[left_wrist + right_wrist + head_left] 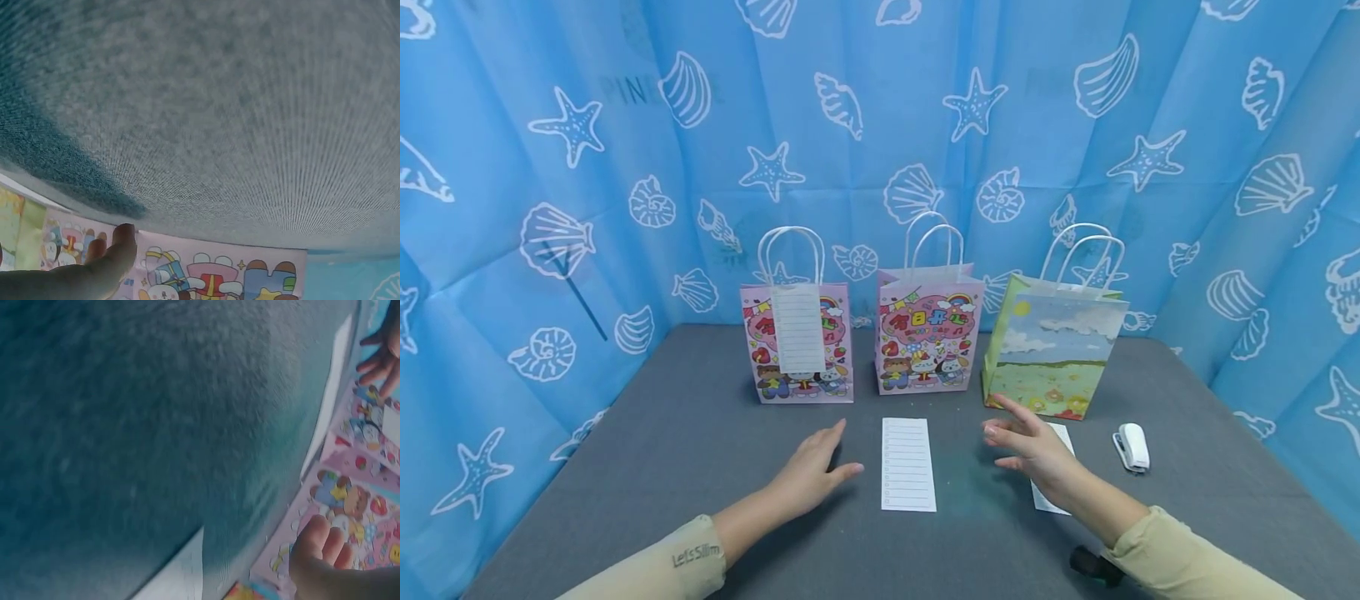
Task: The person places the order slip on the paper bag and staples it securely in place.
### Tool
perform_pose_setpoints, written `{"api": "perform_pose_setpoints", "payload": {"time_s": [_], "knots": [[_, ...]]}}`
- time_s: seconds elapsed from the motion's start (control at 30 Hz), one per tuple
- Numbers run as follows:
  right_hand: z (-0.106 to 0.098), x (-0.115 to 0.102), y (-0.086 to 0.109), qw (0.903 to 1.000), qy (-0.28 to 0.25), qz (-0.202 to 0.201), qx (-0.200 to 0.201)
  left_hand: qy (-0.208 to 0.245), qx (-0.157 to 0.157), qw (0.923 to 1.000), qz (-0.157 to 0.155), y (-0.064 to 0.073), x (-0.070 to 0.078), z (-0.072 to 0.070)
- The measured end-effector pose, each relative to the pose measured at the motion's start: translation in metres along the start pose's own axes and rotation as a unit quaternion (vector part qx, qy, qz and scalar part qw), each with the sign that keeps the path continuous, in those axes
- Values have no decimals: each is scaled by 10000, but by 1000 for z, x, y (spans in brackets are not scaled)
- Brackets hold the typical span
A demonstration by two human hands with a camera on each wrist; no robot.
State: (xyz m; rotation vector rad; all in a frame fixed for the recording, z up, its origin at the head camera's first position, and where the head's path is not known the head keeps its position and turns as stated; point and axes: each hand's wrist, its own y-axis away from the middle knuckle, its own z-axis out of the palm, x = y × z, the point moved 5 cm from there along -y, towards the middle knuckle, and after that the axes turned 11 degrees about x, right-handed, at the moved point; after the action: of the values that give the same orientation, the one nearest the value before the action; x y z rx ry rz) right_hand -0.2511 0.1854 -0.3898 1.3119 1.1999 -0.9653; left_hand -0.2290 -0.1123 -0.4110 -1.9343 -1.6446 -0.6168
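My left hand (pixel 808 473) is held over the table left of a lined paper strip (pixel 907 464), fingers extended and thumb apart, holding nothing. In front of its fingers stands a pink cartoon gift bag (pixel 842 333) with another lined strip (pixel 800 329) on its front. My right hand (pixel 1033 450), fingers loosely spread and empty, hangs over a third paper strip (pixel 1047 498), partly hiding it. Its fingertips overlap the lower edge of a landscape-printed gift bag (pixel 1052 350) in the head view. A second pink gift bag (pixel 928 333) stands between the other two.
A white stapler (pixel 1132 447) lies right of my right hand. Near my right sleeve is a small black object (pixel 1093 565). The grey tabletop (pixel 662 467) reaches back to a blue seashell-patterned curtain (pixel 865 125) behind the bags.
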Motion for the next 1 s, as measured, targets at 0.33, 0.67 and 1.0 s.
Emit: {"api": "perform_pose_setpoints", "payload": {"time_s": [0.33,0.67,1.0], "knots": [[23,8,-5,9996,265,54,30,-10,-45,10000,-15,-2,3,5],[37,11,-10,9984,570,49,42,-180,51,9998,110,-8,3,11],[48,11,-18,9921,1257,-17,-15,-321,23,9991,280,-14,7,9]]}}
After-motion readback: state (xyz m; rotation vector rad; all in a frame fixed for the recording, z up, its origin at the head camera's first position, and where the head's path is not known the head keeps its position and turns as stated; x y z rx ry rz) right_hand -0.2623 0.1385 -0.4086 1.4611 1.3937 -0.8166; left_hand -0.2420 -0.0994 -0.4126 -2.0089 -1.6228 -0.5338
